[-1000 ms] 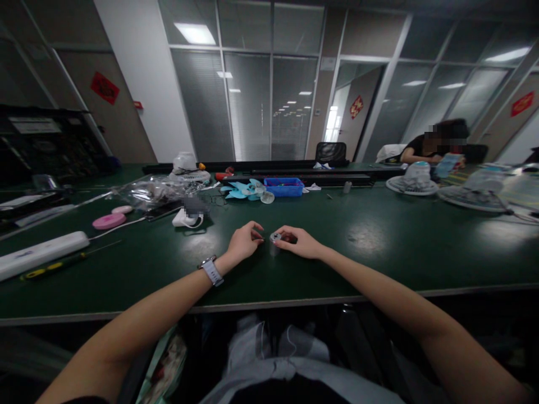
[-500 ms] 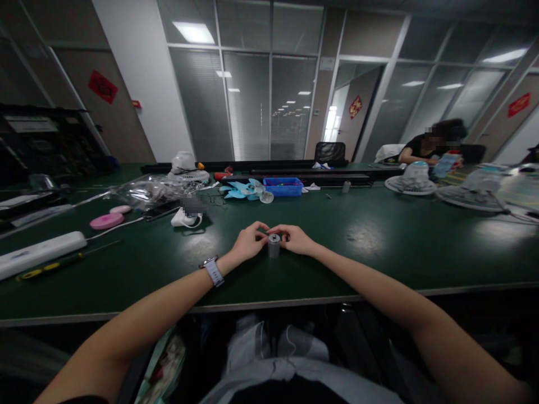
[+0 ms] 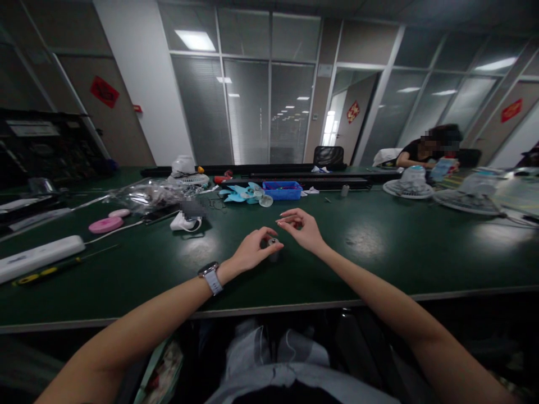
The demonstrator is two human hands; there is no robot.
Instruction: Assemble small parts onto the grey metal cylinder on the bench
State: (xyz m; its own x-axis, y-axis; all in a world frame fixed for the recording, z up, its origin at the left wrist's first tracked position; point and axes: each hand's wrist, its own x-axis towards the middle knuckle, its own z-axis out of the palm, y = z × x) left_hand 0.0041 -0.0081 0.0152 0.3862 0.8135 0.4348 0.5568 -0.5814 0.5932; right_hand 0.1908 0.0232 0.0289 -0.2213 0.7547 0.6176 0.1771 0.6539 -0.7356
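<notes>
A small grey metal cylinder (image 3: 273, 241), open or dark at the centre of its top, stands upright on the green table near the front edge. My left hand (image 3: 252, 249), with a watch on its wrist, is closed round it, thumb across the near side and fingers behind. Part of the cylinder is hidden by that thumb. Just beyond and to the right, my right hand (image 3: 305, 230) is raised off the cylinder. Its thumb and index fingertips are nearly together in a pinch; anything between them is too small to make out.
Beyond my hands lie a blue tray (image 3: 282, 193), light-blue fan blades (image 3: 242, 194) and another small cylinder (image 3: 345, 191). To the left are a white power strip (image 3: 42, 255), a yellow-handled screwdriver (image 3: 40, 275) and a pink ring (image 3: 105, 225). A person (image 3: 429, 148) works at the far right.
My right hand has come away from the cylinder, moving up and to the right. My left hand has shifted right, its thumb now across the cylinder, which earlier showed between both hands.
</notes>
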